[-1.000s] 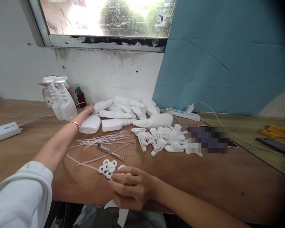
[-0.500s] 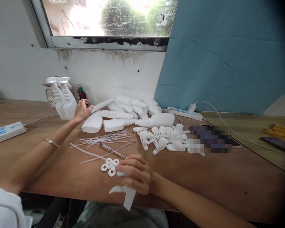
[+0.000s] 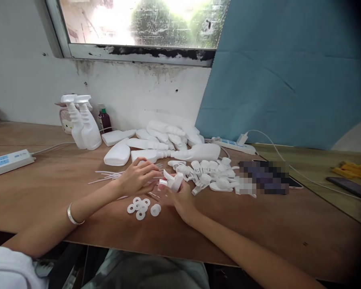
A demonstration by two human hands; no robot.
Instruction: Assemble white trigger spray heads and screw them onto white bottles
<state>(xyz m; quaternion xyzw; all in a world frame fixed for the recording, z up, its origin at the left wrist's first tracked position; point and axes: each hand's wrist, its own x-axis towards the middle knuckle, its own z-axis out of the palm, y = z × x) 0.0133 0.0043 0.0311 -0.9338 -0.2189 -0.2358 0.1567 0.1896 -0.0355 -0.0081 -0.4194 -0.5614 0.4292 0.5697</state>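
My right hand [image 3: 182,202] grips a white trigger sprayer head [image 3: 175,181] above the middle of the table, its trigger tipped up to the left. Close beside it on the left is my left hand [image 3: 140,176], palm down, fingers stretched toward the sprayer head; whether the fingertips touch it cannot be made out. Thin white dip tubes [image 3: 108,175] lie partly hidden under the left hand, along with a screwdriver [image 3: 153,195]. Several white ring washers [image 3: 140,215] are spread nearer to me, with a small round white part [image 3: 155,210] to their right.
White empty-looking bottles [image 3: 117,154] are heaped at the back. More sprayer heads [image 3: 203,180] are piled right of centre. Two assembled spray bottles [image 3: 90,130] stand at back left by a dark bottle [image 3: 104,119]. Power strips [image 3: 10,162] and phones [image 3: 289,180] lie at the sides.
My left hand has come from a white bottle at the back to beside the sprayer head. My right hand has lifted the sprayer head forward from the table's near edge, uncovering the round part.
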